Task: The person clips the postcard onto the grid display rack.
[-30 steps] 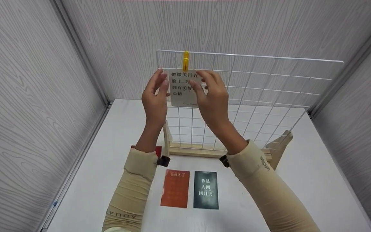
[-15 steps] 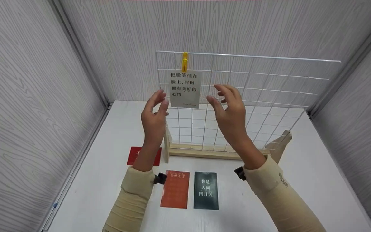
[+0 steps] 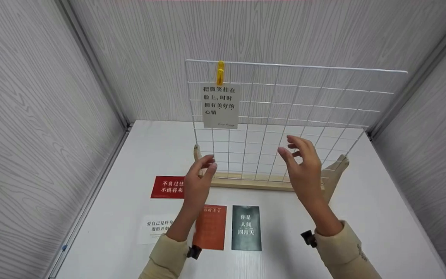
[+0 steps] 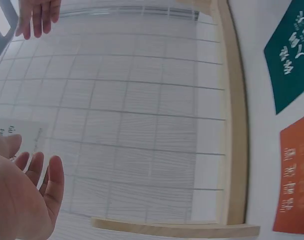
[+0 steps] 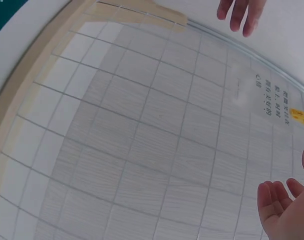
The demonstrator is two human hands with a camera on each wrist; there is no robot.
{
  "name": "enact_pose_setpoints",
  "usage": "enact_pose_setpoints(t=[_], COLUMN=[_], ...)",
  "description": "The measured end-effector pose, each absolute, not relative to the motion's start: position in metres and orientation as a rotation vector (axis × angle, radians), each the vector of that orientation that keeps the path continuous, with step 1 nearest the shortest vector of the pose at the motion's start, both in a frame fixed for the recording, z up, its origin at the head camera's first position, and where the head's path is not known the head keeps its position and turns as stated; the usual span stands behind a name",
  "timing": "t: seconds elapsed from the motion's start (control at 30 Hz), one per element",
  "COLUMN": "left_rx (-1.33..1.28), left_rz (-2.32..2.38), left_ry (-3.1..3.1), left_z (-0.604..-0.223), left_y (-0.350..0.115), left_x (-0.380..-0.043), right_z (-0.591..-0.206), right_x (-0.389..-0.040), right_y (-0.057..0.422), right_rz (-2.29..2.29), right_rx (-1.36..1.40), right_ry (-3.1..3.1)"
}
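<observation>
Pale Chinese-lettered card (image 3: 221,118) hangs by yellow clothespin (image 3: 220,73) on wire grid (image 3: 270,103); left hand (image 3: 199,179), right hand (image 3: 304,166) hover lower, empty, fingers loosely curved, thumbs apart. Clipping appears finished; next move likely calls for lifting another, perhaps red card (image 3: 168,187), off surface (image 3: 107,232).

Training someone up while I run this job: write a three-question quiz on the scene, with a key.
1. What colour is the clip on the wire grid?
2. True or false: the right hand holds nothing.
3. In the head view, which lies just right of the orange card: (a) the red card, (b) the dark green card, (c) the white card?

Key: 1. Yellow. 2. True. 3. b.
</observation>
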State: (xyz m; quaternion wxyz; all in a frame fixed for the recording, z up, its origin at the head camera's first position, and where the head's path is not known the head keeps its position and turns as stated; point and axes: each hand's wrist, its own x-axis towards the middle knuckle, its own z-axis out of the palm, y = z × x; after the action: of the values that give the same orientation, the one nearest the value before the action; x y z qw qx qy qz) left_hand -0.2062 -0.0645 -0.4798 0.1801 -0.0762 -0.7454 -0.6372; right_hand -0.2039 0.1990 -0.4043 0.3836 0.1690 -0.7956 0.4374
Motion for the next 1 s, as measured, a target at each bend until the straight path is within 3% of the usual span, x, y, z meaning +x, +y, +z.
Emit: enact_pose_setpoints(t=[0.33,1.0], left_rx=[-0.155,-0.178], left_rz=[-1.825,-1.621], left_ry=[-2.35,-2.832], left_z=[-0.527,-0.577], left_y=[-0.045,-0.034], left_x=[-0.202,-0.191], right_z=[-0.449,-0.529], right_x=[-0.179,-0.133], right_y=[0.234,0.308], right_rz=[1.198,1.134], right_rx=[0.272,-0.139], right_ry=[-2.187,-2.576])
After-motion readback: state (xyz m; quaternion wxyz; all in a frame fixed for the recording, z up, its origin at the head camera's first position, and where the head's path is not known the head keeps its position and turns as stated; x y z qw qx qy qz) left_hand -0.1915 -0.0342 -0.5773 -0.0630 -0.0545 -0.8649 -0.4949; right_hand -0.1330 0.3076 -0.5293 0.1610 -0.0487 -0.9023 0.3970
